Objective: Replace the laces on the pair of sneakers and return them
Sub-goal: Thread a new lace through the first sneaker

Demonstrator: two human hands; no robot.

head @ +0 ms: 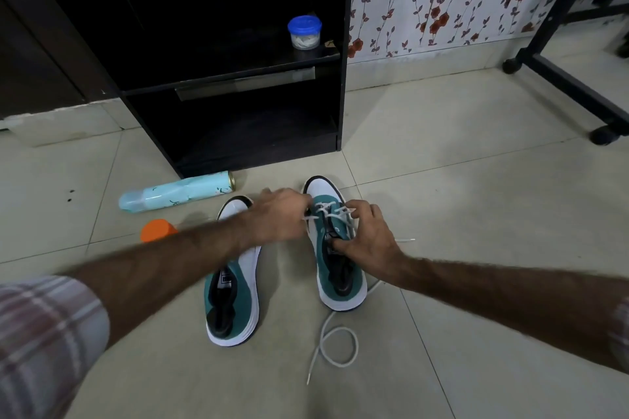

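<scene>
Two teal-and-white sneakers stand side by side on the tiled floor, toes pointing away from me. The left sneaker (235, 299) shows no lace. The right sneaker (340, 269) has a white lace (332, 211) crossed through its front eyelets. My left hand (279, 214) reaches across and pinches the lace at the shoe's left side. My right hand (366, 235) grips the shoe's tongue and right side, thumb inside the opening. The lace's loose end (337, 343) trails in a loop on the floor behind the heel; a short end (406, 240) sticks out to the right.
A light blue spray can (177, 196) lies on the floor to the left, with an orange cap (157, 230) near it. A black cabinet (238, 112) stands ahead, holding a blue-lidded jar (304, 32). A wheeled black frame (571, 88) stands at the right.
</scene>
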